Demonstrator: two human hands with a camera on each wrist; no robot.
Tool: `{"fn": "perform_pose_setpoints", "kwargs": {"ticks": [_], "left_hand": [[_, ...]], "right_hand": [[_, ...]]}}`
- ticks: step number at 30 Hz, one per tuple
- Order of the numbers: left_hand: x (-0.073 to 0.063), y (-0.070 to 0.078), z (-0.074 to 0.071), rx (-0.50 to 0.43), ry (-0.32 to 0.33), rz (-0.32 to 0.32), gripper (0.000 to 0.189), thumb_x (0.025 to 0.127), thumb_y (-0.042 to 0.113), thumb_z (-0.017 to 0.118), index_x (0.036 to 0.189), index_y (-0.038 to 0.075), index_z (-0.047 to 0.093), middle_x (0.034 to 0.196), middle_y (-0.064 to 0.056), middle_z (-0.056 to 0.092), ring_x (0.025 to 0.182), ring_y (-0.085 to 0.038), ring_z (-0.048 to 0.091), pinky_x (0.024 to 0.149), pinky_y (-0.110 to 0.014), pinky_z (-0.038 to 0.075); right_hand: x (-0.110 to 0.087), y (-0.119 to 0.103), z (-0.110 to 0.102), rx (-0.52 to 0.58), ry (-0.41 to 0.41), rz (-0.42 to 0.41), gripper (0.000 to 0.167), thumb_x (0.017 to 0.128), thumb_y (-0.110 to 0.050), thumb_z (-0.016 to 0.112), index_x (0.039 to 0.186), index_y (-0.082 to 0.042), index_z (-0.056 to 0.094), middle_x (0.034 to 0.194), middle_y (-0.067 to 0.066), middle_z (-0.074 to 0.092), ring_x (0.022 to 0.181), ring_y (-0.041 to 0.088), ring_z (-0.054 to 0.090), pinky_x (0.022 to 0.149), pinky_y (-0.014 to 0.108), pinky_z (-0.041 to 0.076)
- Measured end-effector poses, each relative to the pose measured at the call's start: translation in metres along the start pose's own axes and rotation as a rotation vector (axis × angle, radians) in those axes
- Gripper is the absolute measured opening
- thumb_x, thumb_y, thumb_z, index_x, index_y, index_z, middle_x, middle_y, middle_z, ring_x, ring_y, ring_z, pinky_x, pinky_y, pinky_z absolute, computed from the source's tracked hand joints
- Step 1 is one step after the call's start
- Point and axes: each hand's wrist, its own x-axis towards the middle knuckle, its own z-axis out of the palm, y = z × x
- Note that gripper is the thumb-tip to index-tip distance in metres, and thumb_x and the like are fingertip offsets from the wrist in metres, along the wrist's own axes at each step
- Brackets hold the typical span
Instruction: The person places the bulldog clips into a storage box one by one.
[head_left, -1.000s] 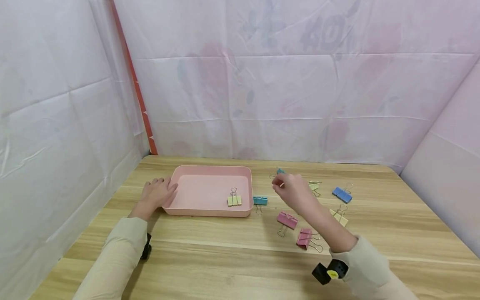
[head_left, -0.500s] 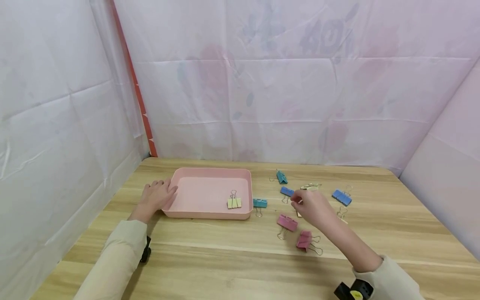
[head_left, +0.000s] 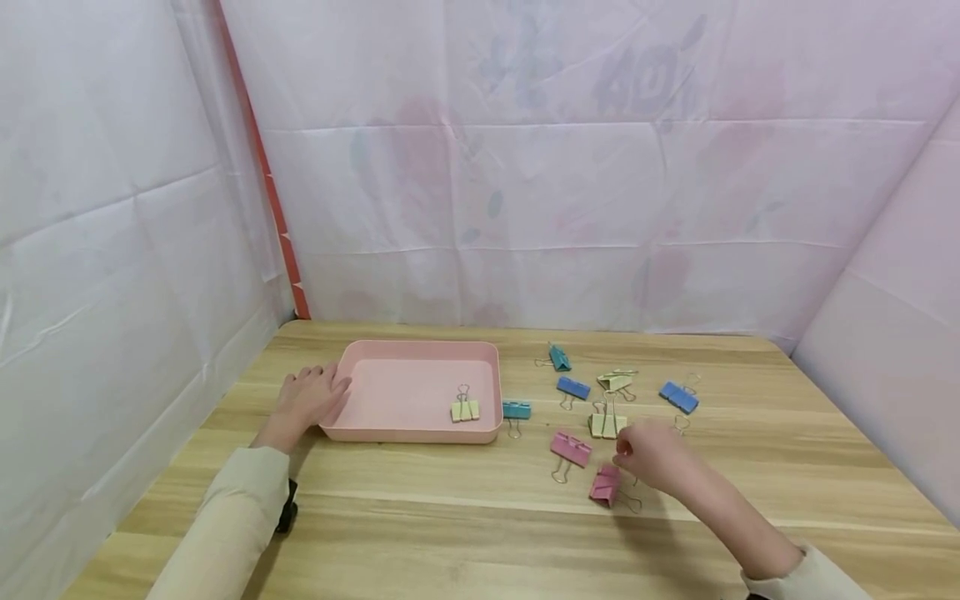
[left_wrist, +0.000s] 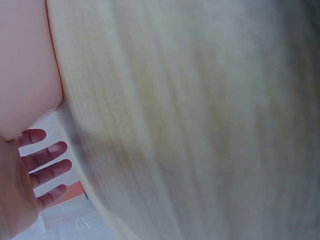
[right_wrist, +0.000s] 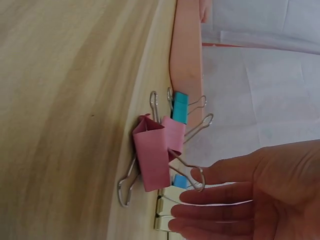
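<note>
Pink clip (head_left: 604, 486) now has the right hand (head_left: 654, 455) close, thumb and fingers apart, with nothing new in the tray (head_left: 412, 436).

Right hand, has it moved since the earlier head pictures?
Yes. In the head view, judged against the tray, the right hand has moved rightward and down the picture, farther from the tray.

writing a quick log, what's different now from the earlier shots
In the head view, the right hand moved right and down, uncovering the left blue clip and reaching the lower pink clip. No clip was visibly gripped or released. The left hand stayed at the tray, and the yellow clip stayed inside.
</note>
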Motion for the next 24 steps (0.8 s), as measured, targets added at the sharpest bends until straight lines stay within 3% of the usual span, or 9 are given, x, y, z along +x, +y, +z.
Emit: {"fn": "perform_pose_setpoints", "kwargs": {"ticks": [9,13,18,24], "left_hand": [[-0.001,-0.002,0.001,0.007,0.0,-0.008,0.056,0.098,0.038,0.033,0.132,-0.005,0.038,0.124,-0.031,0.045,0.114,-0.047,0.038,0.092,-0.062,0.023],[0.0,0.0,0.0,0.0,-0.009,-0.009,0.057,0.098,0.038,0.032,0.134,-0.005,0.037,0.125,-0.031,0.043,0.115,-0.047,0.036,0.093,-0.062,0.022],[0.001,0.001,-0.001,-0.001,-0.008,-0.011,0.057,0.098,0.038,0.032,0.134,-0.005,0.036,0.126,-0.031,0.043,0.116,-0.047,0.036,0.093,-0.062,0.021],[0.001,0.0,0.0,-0.003,-0.007,-0.014,0.057,0.098,0.039,0.032,0.134,-0.005,0.036,0.126,-0.03,0.043,0.116,-0.046,0.036,0.093,-0.062,0.022]], "right_hand": [[-0.007,-0.001,0.013,0.031,-0.093,0.113,0.027,0.079,-0.019,0.071,0.06,-0.008,0.056,0.054,-0.001,0.049,0.048,0.012,0.043,0.046,0.029,0.037],[-0.007,0.0,0.016,0.059,-0.096,0.137,0.03,0.081,-0.017,0.068,0.057,-0.009,0.053,0.05,-0.002,0.044,0.045,0.01,0.037,0.044,0.026,0.031],[-0.003,0.003,0.016,0.006,-0.101,0.102,0.025,0.082,-0.013,0.066,0.061,-0.009,0.054,0.054,-0.002,0.044,0.049,0.011,0.039,0.046,0.026,0.032],[0.004,0.01,0.014,-0.019,-0.131,0.086,0.007,0.08,-0.011,0.066,0.077,-0.006,0.062,0.069,0.0,0.056,0.059,0.014,0.049,0.052,0.032,0.043]]}}
